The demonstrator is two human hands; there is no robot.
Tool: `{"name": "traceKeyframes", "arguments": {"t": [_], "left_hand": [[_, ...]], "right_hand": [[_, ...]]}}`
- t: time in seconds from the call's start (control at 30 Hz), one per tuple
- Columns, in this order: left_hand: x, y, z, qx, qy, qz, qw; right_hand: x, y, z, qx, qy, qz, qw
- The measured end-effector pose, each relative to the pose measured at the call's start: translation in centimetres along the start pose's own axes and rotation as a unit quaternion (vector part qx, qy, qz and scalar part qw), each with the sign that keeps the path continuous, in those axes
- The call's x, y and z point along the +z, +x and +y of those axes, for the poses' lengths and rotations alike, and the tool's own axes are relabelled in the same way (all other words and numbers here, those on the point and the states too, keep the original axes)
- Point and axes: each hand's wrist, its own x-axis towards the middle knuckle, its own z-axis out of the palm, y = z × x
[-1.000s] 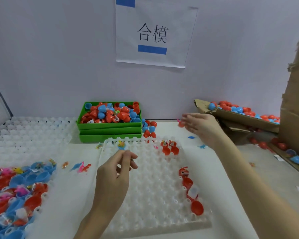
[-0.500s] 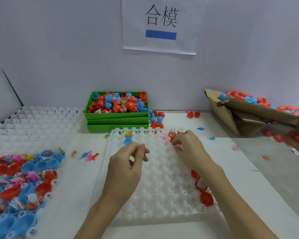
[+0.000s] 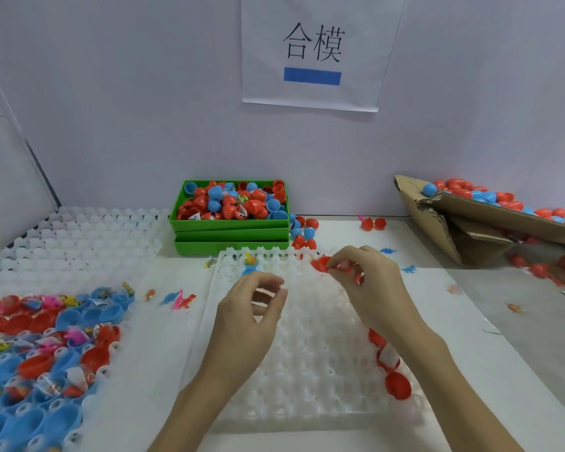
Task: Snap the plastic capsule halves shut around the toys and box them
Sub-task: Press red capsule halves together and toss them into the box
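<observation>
Over the white tray (image 3: pixel 307 370), right hand (image 3: pixel 369 282) pinching 1 glossy red capsule half (image 3: pixel 320 264), left hand (image 3: pixel 252 311) loosely curled, empty.

Translucent, glossy white plastic is seen in the moulded tray (image 3: pixel 307 370). Smooth, shiny red and blue plastic forms the capsule halves (image 3: pixel 232 203) in a green plastic box (image 3: pixel 229 238). At three o'clock, rough torn cardboard (image 3: pixel 437 223).

Red and blue capsule halves (image 3: pixel 232 202) are heaped in a green box (image 3: pixel 230 234) at far centre; a white dimpled tray (image 3: pixel 310 360) is seen near, a brown cardboard box (image 3: pixel 470 223) at right.
</observation>
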Motion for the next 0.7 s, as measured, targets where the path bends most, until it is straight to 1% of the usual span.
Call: {"name": "traceKeyframes", "arguments": {"t": [0.1, 0.17, 0.2, 0.27, 0.33, 0.4, 0.53, 0.6, 0.7], "left_hand": [[0.1, 0.2, 0.7, -0.046, -0.067, -0.006, 0.997], [0.0, 0.3, 1.1, -0.075, -0.138, -0.012, 0.988], [-0.1, 0.3, 1.1, -0.078, -0.166, -0.009, 0.983], [-0.3, 0.3, 1.0, -0.060, -0.179, 0.009, 0.982], [-0.5, 0.3, 0.8, -0.044, -0.173, 0.015, 0.984], [-0.6, 0.3, 0.9, -0.038, -0.175, 0.000, 0.984], [-0.6, 0.1, 1.4, 0.005, -0.136, -0.020, 0.990], [-0.6, -0.1, 1.6, 0.011, -0.146, -0.043, 0.988], [-1.0, -0.2, 1.7, 0.004, -0.184, -0.103, 0.978]], "right_hand": [[-0.3, -0.8, -1.6, -0.040, 0.060, -0.060, 0.996], [-0.4, -1.2, -2.4, -0.066, 0.097, -0.112, 0.987], [-0.4, -1.4, -2.7, -0.077, 0.118, -0.136, 0.981], [-0.4, -1.8, -3.0, -0.089, 0.150, -0.169, 0.970], [-0.4, -1.9, -3.1, -0.087, 0.165, -0.179, 0.966], [-0.5, -1.9, -3.2, -0.070, 0.178, -0.185, 0.964], [-0.3, -2.1, -3.5, -0.049, 0.247, -0.217, 0.943], [-0.1, -2.2, -3.6, -0.055, 0.259, -0.203, 0.943], [-0.1, -2.1, -3.8, -0.050, 0.275, -0.174, 0.944]]}}
